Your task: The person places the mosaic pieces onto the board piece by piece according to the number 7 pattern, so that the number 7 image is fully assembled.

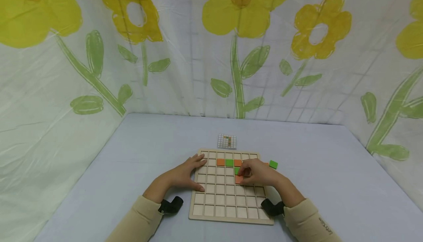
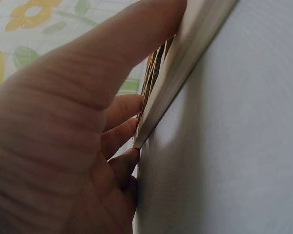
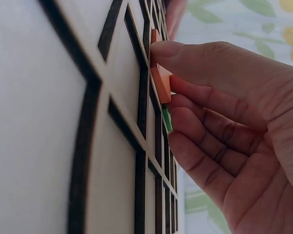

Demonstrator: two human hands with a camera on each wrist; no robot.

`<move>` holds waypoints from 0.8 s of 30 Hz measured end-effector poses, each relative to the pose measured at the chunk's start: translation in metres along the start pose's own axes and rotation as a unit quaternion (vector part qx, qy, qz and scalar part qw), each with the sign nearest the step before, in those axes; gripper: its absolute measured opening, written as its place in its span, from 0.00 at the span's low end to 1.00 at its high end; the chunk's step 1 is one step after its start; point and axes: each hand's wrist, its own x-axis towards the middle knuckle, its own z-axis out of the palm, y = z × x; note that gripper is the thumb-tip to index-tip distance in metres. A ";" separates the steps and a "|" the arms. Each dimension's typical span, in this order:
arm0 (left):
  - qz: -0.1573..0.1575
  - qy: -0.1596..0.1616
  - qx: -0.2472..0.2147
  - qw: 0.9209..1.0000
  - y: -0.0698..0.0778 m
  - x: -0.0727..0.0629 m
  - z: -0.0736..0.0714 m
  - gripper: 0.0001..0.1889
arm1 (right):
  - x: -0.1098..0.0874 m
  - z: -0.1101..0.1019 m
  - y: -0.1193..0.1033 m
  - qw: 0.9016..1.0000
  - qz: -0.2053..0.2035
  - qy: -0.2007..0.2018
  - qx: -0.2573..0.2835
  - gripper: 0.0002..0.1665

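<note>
A wooden grid board [image 1: 214, 210] lies on the table. My right hand [image 1: 261, 172] pinches an orange square tile [image 3: 162, 85] between thumb and fingers; the tile sits tilted at a cell below a green tile [image 1: 236, 170]. Above that, an orange tile [image 1: 220, 162], a green tile [image 1: 229, 162] and another orange tile [image 1: 237, 162] lie in a row in their cells. My left hand [image 1: 183, 174] rests on the board's left edge, its fingers and thumb spread apart. In the left wrist view, its thumb presses the wooden rim [image 2: 168, 73].
A small printed grid card [image 1: 227, 141] with a coloured pattern lies just behind the board. Right of the board is a loose green tile [image 1: 273, 164], beside an orange tile [image 1: 266, 164] partly hidden by my right hand. A flowered curtain [image 1: 185, 69] hangs behind the table [image 1: 158, 135].
</note>
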 end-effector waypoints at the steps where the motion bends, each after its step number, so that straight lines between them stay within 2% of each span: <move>1: 0.000 0.000 0.000 1.000 0.000 0.000 0.000 0.50 | 0.000 0.000 0.000 1.000 -0.002 0.001 -0.003 0.09; 8: 0.006 0.000 -0.001 1.000 -0.001 -0.001 0.000 0.50 | 0.000 -0.001 0.000 1.000 -0.002 0.006 -0.012 0.09; 13: 0.007 -0.001 -0.003 1.000 -0.001 -0.001 -0.001 0.50 | -0.004 -0.008 0.004 1.000 -0.011 0.028 0.001 0.10; 20: 0.009 -0.001 -0.002 1.000 -0.001 -0.001 -0.001 0.50 | -0.015 -0.024 0.021 0.997 0.028 0.067 0.012 0.15; 24: 0.010 0.000 0.000 1.000 -0.001 -0.001 0.000 0.50 | -0.021 -0.033 0.032 0.995 0.037 0.087 0.013 0.16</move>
